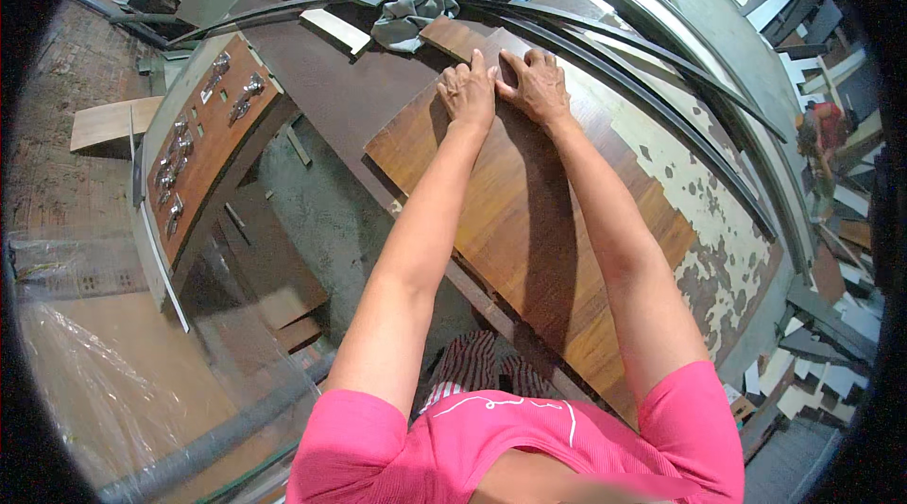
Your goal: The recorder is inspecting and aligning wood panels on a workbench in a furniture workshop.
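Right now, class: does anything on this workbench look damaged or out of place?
Yes. The workbench top, right of the wood-grain panel under both hands, has its pale coating flaking off in patches, exposing brown beneath. A grey rag lies crumpled farther back.

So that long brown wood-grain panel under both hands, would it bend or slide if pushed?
The wood-grain panel looks like a flat, rigid board, so it would probably stay stiff rather than flop. It lies flat on the workbench, with the left hand and right hand pressed on its far end; its smooth face suggests it would slide. Being long, it is likely heavy.
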Tool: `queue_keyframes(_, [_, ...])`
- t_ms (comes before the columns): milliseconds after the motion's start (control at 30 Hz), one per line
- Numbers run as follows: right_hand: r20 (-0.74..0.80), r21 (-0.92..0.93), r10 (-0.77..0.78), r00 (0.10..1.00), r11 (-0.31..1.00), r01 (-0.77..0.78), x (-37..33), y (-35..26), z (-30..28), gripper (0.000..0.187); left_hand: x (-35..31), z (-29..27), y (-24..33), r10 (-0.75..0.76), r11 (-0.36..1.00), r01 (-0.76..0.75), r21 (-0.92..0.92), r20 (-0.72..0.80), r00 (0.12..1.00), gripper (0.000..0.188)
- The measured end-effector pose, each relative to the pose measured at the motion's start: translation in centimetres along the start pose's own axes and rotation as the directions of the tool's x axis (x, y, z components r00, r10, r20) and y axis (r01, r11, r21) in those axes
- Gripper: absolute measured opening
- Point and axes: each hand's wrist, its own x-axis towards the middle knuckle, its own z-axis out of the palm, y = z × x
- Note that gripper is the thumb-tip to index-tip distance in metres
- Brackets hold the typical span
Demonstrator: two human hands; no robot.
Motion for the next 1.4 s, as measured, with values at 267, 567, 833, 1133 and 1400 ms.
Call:
queue_keyframes(267, [0.001, -0.036, 0.129, 0.992, 0.991, -0.129, -5.4, -0.4, -1.9, 0.049, -4.2, -2.2, 3.4, -0.095, 0.993, 0.109, -0.053, 0.214, 0.972, 0.039])
queue_keyframes(567, [0.073, 0.020, 0.090, 0.993, 0.996, -0.092, -22.5, 1.7, -12.9, 0.050, -21.7, -3.8, 12.0, -0.032, 0.999, 0.031, 0.009, 0.122, 0.992, 0.046])
queue_keyframes(833, [0.062, 0.025, -0.017, 0.998, 1.000, 0.016, -30.7, 7.7, -19.1, 0.051, -29.5, -3.5, 19.6, 0.123, 0.980, -0.138, 0.140, 0.114, 0.986, 0.053])
queue_keyframes(1133, [0.129, -0.017, -0.051, 0.990, 0.998, 0.054, -27.6, 9.5, -19.0, 0.050, -27.2, -2.2, 19.0, 0.180, 0.978, -0.185, 0.096, 0.054, 0.982, 0.054])
queue_keyframes(1400, [0.074, 0.003, -0.106, 0.992, 0.994, 0.106, -19.5, 9.9, -15.2, 0.044, -19.7, -0.2, 16.1, 0.188, 0.980, -0.189, 0.063, 0.011, 0.982, 0.055])
